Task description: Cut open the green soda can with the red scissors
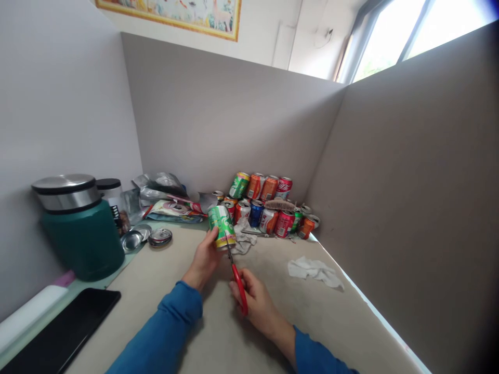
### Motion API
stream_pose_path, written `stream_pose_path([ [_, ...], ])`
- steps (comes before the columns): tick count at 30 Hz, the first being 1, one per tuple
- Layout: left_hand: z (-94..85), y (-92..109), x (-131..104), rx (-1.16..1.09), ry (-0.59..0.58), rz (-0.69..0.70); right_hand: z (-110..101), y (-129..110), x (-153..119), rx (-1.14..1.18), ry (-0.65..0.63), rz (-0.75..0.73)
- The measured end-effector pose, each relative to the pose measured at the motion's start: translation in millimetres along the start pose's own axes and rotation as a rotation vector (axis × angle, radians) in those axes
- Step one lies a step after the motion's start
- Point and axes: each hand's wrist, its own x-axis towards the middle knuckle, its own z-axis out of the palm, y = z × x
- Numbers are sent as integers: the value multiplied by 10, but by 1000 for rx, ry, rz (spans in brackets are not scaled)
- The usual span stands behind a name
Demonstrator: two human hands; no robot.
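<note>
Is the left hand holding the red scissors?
No, the right hand holds the red scissors; the left hand holds a green can.

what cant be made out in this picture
- Head view: the far side of the green can, turned away from the camera.
- Head view: whether the scissors have cut into it; the blade tips are too small to tell.
- Head view: the black flat device, cut off by the bottom edge.
- Head view: the framed picture, cut off by the top edge.
</note>
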Motion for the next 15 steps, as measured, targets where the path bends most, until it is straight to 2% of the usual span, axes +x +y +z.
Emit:
stream_pose_path([
  [3,-8,2,4,61,15,-82,5,17,-1,-5,11,17],
  [6,-21,1,18,22,22,22,22,5,-9,19,-3,25],
  [8,-36,-6,33,30,19,40,34,-9,-8,50,-1,25],
  [12,-78,-38,51,163,1,-62,44,-17,22,150,-7,99],
  [15,-100,-53,42,195,-8,-72,44,-2,50,184,-2,131],
])
